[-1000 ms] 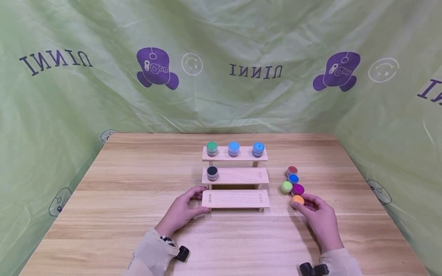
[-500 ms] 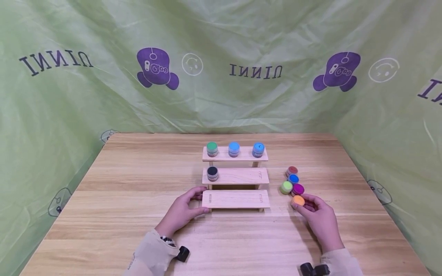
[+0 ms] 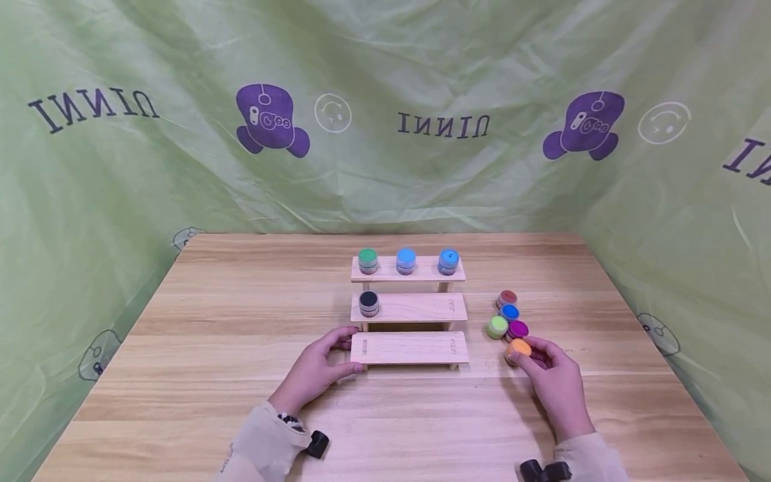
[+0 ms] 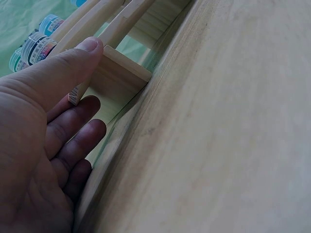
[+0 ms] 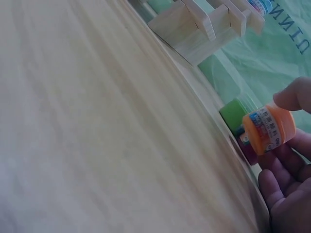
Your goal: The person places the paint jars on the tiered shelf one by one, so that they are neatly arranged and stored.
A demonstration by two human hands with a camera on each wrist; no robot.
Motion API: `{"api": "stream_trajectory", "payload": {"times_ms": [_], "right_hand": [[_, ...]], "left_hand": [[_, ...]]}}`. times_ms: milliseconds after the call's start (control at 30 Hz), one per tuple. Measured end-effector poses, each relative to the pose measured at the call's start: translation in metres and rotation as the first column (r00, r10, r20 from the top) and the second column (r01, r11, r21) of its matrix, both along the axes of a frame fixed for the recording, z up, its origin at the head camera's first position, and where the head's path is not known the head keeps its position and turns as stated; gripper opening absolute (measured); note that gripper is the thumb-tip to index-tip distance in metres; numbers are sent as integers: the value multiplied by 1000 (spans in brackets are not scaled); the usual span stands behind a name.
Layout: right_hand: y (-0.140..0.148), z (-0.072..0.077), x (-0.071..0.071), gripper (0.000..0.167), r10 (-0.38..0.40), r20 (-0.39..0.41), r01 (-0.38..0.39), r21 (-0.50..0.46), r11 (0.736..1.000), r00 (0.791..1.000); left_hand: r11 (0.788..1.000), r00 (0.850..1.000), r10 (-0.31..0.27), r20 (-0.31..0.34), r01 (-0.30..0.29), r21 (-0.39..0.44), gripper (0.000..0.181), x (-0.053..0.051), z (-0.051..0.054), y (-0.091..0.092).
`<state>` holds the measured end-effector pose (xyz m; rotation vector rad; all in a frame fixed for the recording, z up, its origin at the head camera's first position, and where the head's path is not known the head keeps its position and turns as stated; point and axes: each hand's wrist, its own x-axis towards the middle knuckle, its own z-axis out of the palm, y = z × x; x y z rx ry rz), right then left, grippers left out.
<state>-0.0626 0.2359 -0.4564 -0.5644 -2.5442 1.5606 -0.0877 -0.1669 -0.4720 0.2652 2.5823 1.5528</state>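
Pinching the orange jar [image 3: 518, 350] by its sides between right hand [image 3: 557, 385] thumb and fingertips, right of the rack [image 3: 409, 348] and just beside the purple jar [image 3: 517, 329] — probably to leave the base free. Gripping the rack's near left end between left hand [image 3: 314, 369] thumb and fingers — likely to steady it.

The head view faces forward and down; low, close wrist views share the rack [image 3: 409, 347].

Left sleeve [image 3: 265, 438], seven o'clock: beige, faintly lettered; black-and-white band [image 3: 290, 421], black block [image 3: 317, 444]. Right sleeve [image 3: 589, 458], nearly five: beige; black mount [image 3: 557, 471].
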Motion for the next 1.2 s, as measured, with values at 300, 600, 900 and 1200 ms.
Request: {"api": "stream_trajectory", "payload": {"times_ms": [300, 600, 900, 1200], "right_hand": [[-8, 0, 1, 44, -19, -71, 13, -82, 997, 997], [-10, 3, 2, 44, -42, -111, 31, -105, 994, 993], [-12, 13, 3, 41, -26, -164, -3, -174, 985, 986], [-19, 24, 1, 43, 34, -183, -62, -147, 987, 983]], "left_hand": [[1000, 1000, 2, 6, -2, 6, 67, 0, 0, 0], [1000, 1000, -2, 6, 2, 11, 66, 0, 0, 0], [1000, 1000, -4, -8, 4, 9, 66, 0, 0, 0], [1000, 1000, -2, -11, 2, 8, 66, 0, 0, 0]]}}
